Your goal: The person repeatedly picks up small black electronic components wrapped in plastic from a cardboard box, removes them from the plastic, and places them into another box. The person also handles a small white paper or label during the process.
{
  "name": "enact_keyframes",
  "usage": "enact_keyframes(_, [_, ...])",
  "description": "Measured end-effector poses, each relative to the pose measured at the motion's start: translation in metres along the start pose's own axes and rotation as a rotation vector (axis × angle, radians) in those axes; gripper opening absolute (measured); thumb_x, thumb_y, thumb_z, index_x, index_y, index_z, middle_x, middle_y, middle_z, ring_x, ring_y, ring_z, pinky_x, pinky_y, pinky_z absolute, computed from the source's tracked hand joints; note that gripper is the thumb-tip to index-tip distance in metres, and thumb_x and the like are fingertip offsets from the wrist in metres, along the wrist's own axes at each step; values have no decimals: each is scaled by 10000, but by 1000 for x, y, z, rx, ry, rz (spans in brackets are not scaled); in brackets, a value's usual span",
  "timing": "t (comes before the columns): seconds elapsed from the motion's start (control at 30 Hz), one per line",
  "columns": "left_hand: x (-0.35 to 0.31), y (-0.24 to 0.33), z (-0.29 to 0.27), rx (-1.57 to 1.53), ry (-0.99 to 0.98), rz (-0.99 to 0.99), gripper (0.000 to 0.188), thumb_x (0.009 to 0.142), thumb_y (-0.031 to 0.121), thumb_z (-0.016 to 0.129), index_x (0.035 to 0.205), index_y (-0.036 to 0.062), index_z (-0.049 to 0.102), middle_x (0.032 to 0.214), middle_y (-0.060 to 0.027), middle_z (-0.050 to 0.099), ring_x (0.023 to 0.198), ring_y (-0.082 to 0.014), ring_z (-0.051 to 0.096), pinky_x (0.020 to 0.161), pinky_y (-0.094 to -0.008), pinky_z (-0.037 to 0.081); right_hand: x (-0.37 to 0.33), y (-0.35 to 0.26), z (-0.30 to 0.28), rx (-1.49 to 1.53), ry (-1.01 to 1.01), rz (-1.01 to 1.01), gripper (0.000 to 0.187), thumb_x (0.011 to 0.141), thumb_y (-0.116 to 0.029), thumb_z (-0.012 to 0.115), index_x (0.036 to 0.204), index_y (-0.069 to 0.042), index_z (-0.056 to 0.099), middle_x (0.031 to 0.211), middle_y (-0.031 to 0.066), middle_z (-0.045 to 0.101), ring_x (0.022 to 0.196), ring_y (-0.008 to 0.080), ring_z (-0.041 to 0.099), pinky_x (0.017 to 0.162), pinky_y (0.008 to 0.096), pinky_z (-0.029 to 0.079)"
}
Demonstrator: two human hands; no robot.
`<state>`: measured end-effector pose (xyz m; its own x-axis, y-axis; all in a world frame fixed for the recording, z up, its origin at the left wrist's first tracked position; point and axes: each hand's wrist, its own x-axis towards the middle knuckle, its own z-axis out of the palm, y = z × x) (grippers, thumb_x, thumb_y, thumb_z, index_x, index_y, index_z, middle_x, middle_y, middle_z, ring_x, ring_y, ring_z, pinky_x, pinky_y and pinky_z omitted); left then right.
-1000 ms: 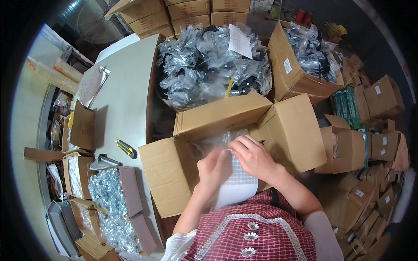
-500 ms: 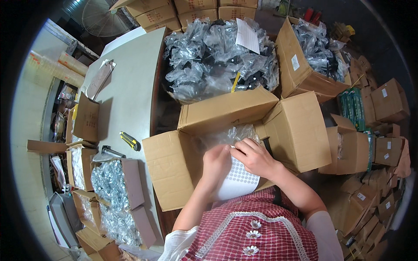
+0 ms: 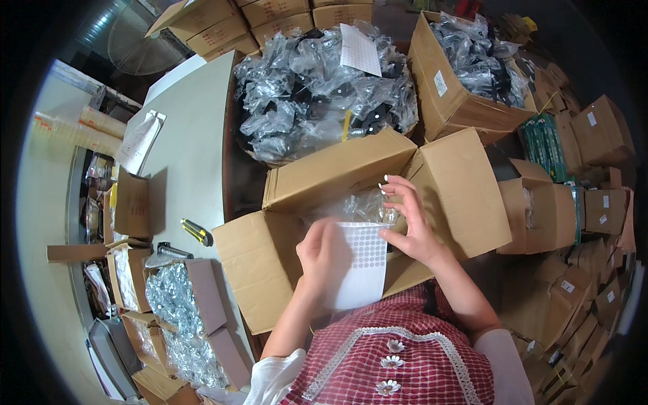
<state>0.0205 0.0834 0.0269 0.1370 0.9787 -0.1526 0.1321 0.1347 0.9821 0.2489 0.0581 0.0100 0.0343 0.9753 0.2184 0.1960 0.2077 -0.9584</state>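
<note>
My left hand (image 3: 314, 254) is closed on a white sheet of round grey stickers (image 3: 359, 280), gripping its left side. The sheet is upright over the near part of an open cardboard box (image 3: 337, 172). My right hand (image 3: 415, 233) is at the sheet's upper right corner, fingers spread and raised, its thumb close to the edge. Whether a small sticker clings to a fingertip, I cannot make out. Inside the box, behind the hands, lies clear plastic wrapping (image 3: 368, 208); the sheet and hands hide the rest of the contents.
Beyond the box is a big heap of plastic-wrapped black parts (image 3: 317, 88), topped by another dotted sheet (image 3: 360, 50). A grey table (image 3: 196, 148) at left carries a yellow-black box cutter (image 3: 196, 232) and a clipboard (image 3: 141, 140). Boxes of bagged parts (image 3: 177, 304) line its near left. A full carton (image 3: 449, 94) stands far right.
My right hand has come away from my left, its fingers opening and lifting to the right. My left hand has moved slightly left, still holding the sheet. The view has shifted a little.
</note>
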Motion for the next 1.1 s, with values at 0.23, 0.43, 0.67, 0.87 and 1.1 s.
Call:
enact_keyframes(0.23, [-12,4,29,-201,33,192,226,1090,126,531,1147,-30,685,1038,-44,705,909,-88,610,806,-236,495,0,-1,-6,298,-3,112,941,767,133,663,1596,-80,270,1679,124,161,1419,338,456,1091,504,529])
enact_keyframes(0.43, [-27,33,40,-282,-274,136,318,1103,202,529,1261,-32,676,1227,-141,727,1098,-191,680,969,-331,532,-2,-21,-35,579,9,187,929,840,82,695,1627,-77,226,1706,145,160,1252,413,624,958,478,621])
enact_keyframes(0.67, [6,-2,34,-314,-217,45,355,1103,218,505,1252,-64,660,1207,-142,718,1103,-212,671,992,-379,542,-29,-46,-102,318,178,4,900,882,-86,678,1641,-58,196,1684,223,248,1157,422,688,871,476,647])
enact_keyframes(0.87, [50,-119,42,615,-226,78,265,1021,189,567,1194,32,694,1053,-185,753,965,-315,733,859,-416,570,-65,-86,-142,144,406,215,781,991,-153,587,1629,-39,151,1658,214,297,1003,352,739,622,404,678])
enact_keyframes(1.1, [62,-207,122,1092,-822,98,243,900,209,612,1035,52,740,964,-210,746,883,-368,736,769,-495,576,-50,-111,-129,29,644,475,612,1066,-165,414,1598,27,180,1624,227,360,822,257,748,532,322,661])
